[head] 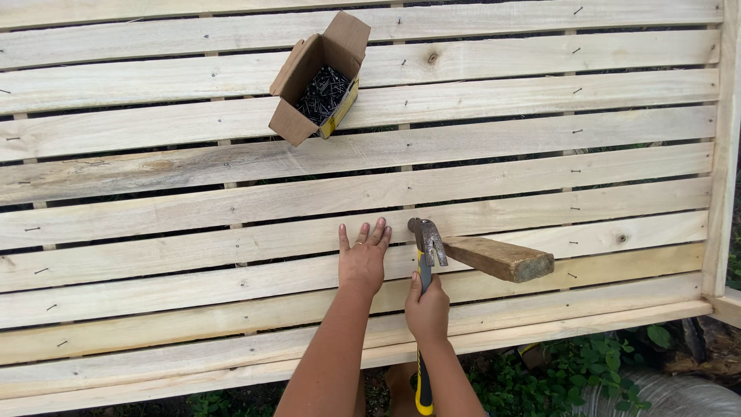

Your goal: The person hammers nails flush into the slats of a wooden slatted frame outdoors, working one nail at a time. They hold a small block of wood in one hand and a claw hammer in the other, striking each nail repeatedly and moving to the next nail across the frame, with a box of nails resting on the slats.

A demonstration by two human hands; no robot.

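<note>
The left hand (361, 262) lies flat on a slat of the wooden panel (154, 216), palm down, fingers spread and pointing away from the person; its grip is fully open and it holds nothing. The right hand (427, 309) sits just beside it, to its right and slightly nearer the person, with its grip closed around the handle of a hammer (425, 255). The handle is black and yellow and runs back from that grip toward the person, its yellow end showing below the wrist. The hammer's metal head lies ahead of the right grip, resting at or just above the slat level with the left fingertips; whether it touches the wood cannot be told. A short wood block (500, 259) lies on the slats directly right of the hammer head, angled, with its near end meeting or passing under the head. Well ahead of both hands and somewhat to the left stands an open cardboard box (297, 93), flaps up, holding dark nails (324, 94). Nail heads dot the slats in vertical lines to the far left and far right of the hands. Green plants (571, 371) show below the panel's near edge, right of the right forearm.
</note>
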